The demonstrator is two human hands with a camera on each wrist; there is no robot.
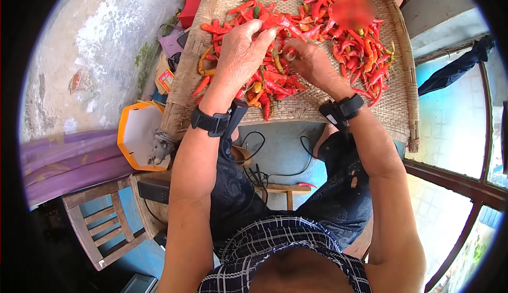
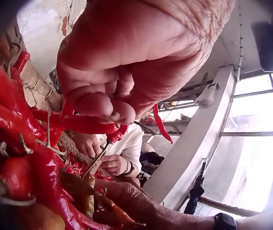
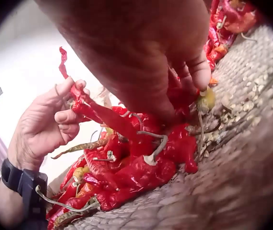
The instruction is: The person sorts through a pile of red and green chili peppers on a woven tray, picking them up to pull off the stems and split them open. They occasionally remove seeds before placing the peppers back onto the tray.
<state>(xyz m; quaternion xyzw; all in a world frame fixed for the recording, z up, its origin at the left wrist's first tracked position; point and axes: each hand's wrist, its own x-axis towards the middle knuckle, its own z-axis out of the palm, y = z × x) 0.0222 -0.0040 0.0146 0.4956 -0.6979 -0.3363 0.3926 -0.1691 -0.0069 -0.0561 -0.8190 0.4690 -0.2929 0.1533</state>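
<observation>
Both hands, left (image 1: pixel 241 55) and right (image 1: pixel 309 63), pinch chillies (image 1: pixel 275 81) mid-tray, well inside woven rim (image 1: pixel 405 60).

No legible text or labels

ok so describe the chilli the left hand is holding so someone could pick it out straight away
Start at the woven tray covered in red chillies. Over the near end of the heap, the left hand is raised. The chilli is the long red one pinched in its fingers, lifted clear while the others lie flat.
</observation>
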